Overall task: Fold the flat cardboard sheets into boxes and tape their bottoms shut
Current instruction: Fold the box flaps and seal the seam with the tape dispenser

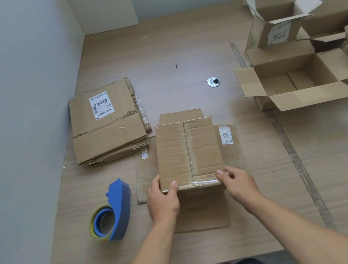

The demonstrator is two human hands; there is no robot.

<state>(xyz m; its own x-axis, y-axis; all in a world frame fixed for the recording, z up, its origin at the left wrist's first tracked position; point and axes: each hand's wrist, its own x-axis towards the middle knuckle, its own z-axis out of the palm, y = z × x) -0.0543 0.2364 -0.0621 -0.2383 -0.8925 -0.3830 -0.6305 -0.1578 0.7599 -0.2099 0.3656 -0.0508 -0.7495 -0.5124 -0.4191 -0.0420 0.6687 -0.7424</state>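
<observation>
Brown flat cardboard sheets [106, 122] in a stack, far left of the table [176, 45], untouched. Nearer, the blue tape dispenser [112, 212] lies on its side, apart from both hands.

The left hand [163, 200] grips the near-left corner of the box [188, 152]: thumb on top, fingers curled round the side wall. The box sits centre, bottom up, its open-end flaps splayed flat on the table around it. A glossy strip runs along the centre seam, so the seam looks taped. The right hand [237, 181] mirrors this at the near-right corner, thumb on top, fingers tucked down the side.

A metal grommet [213, 82] is set in the table beyond. Finished boxes [298, 77] stand open side up at far right.

Risks:
- Tape over the near edge looks wrinkled. It may peel if not rubbed down before lifting.
- On the turn-over, the splayed flaps could catch on the table or sweep into the dispenser.
- An uneven two-corner grip could rack the box and pop the seam.

Hard to see:
- Fingers on both hands are hidden behind the box walls.
- Tape at the far end can't be confirmed.
- The rightmost boxes are blurred and cut by the frame.
- Label print is mostly unreadable.
</observation>
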